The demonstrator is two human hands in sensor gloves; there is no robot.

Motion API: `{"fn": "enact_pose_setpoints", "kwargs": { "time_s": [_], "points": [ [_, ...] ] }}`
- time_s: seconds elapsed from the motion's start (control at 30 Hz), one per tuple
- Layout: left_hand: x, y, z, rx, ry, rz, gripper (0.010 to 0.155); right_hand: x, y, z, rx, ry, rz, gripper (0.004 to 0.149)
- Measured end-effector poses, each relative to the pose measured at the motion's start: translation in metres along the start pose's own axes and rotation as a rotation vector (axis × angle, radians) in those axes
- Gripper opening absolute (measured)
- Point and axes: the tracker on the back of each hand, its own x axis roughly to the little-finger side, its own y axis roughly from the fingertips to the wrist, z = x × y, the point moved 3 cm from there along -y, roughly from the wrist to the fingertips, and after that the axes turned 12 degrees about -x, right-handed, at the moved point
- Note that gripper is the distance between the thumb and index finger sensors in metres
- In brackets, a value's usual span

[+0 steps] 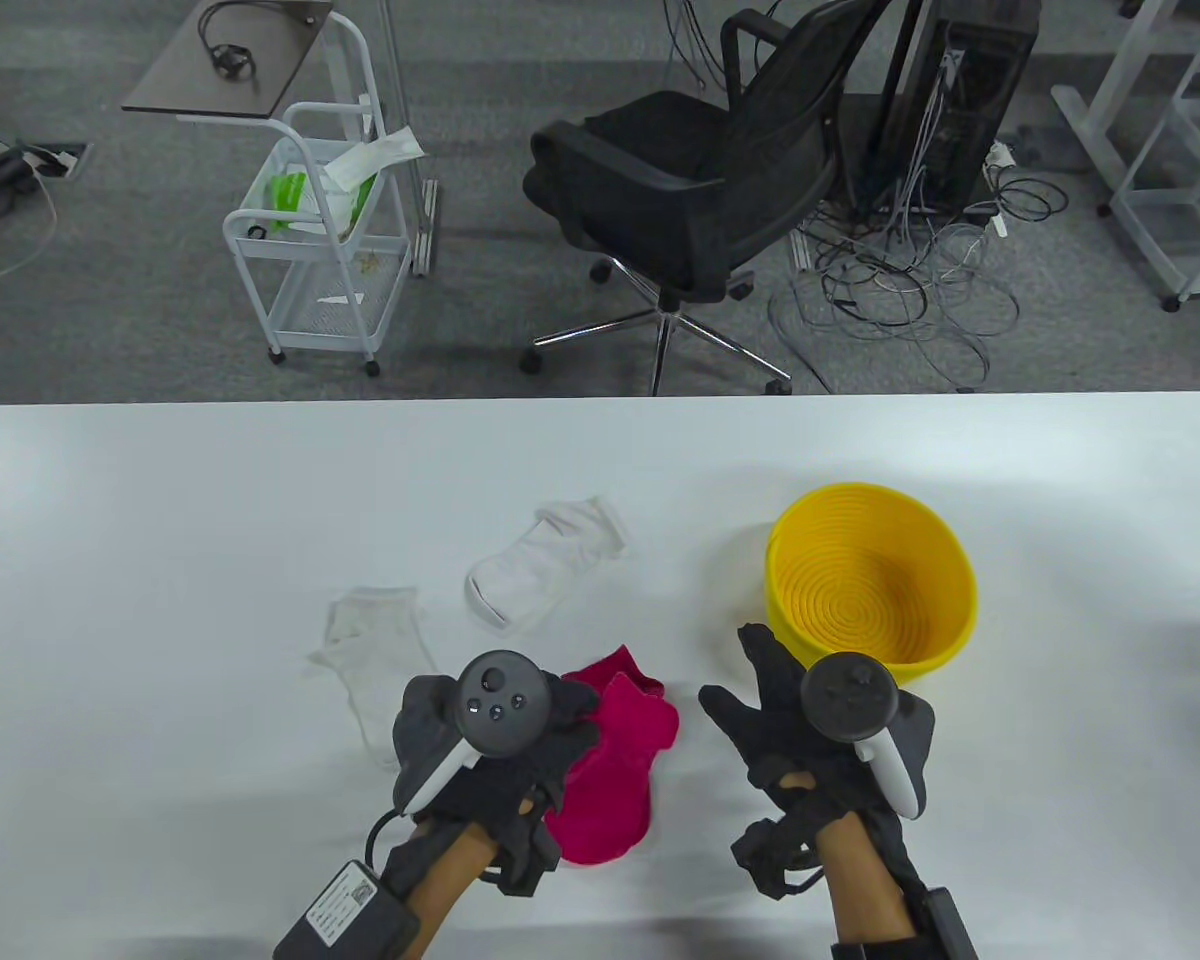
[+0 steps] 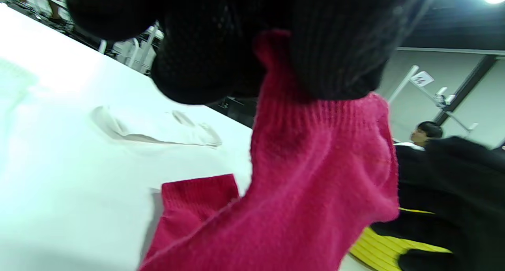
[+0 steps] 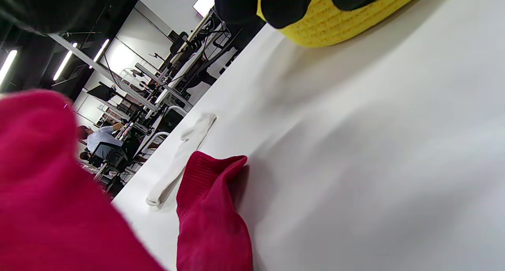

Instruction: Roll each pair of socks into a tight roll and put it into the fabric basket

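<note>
Two pink socks (image 1: 615, 775) lie stacked near the table's front edge. My left hand (image 1: 560, 715) pinches the cuff of the upper pink sock (image 2: 315, 176) and holds it raised off the lower pink sock (image 2: 197, 196). My right hand (image 1: 755, 690) hovers to the right of the socks, fingers spread and holding nothing. The yellow basket (image 1: 945, 570) stands just beyond my right hand with nothing in it. One white sock (image 1: 550, 575) lies behind the pink pair, and another white sock (image 1: 375, 660) lies flat to their left.
The white table (image 1: 160, 560) stretches wide to the left and back. Beyond its far edge stand a black office chair (image 1: 700, 180), a white cart (image 1: 320, 250) and a tangle of cables (image 1: 900, 280) on the floor.
</note>
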Motion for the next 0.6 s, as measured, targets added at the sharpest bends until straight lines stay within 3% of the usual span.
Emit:
{"fn": "enact_pose_setpoints", "kwargs": {
  "time_s": [0.23,0.6],
  "points": [
    [0.018,-0.031,-0.036,0.039,-0.012,0.064,0.043,0.0,0.0,0.0,-0.009,0.0,0.004,0.087],
    [0.039,-0.051,-0.074,0.031,-0.118,0.111,0.044,-0.001,-0.001,0.005,-0.037,0.019,0.001,0.086]
  ]
}}
